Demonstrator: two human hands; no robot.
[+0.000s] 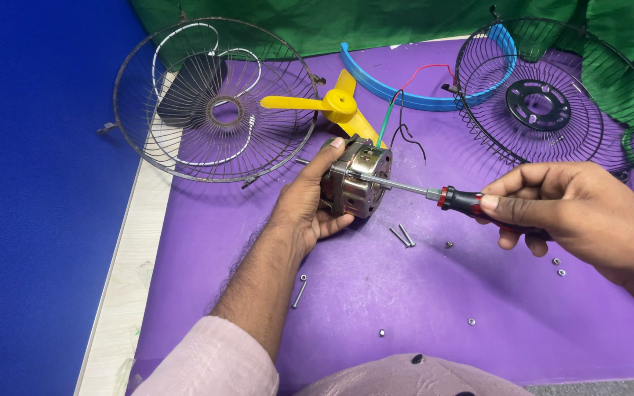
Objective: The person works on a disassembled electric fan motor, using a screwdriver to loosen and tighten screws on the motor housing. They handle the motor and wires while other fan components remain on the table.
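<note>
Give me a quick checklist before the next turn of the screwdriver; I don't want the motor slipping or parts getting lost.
1. Left hand grips the motor: ok.
2. Right hand holds the screwdriver handle: ok.
3. Tip seated in a screw head: cannot tell, too small.
4. Wires away from the shaft: ok.
5. Loose screws gathered in one place: not ok, scattered over the purple mat.

Two wire fan guards (214, 99) (552, 92) are seen beyond the fingers, with one yellow fan blade (335, 106) and one blue ring (405, 88). One motor (357, 176) and one screwdriver (434, 194) are held. Three long bolts (300, 291) (398, 236) (406, 234) are counted near the fingers.
</note>
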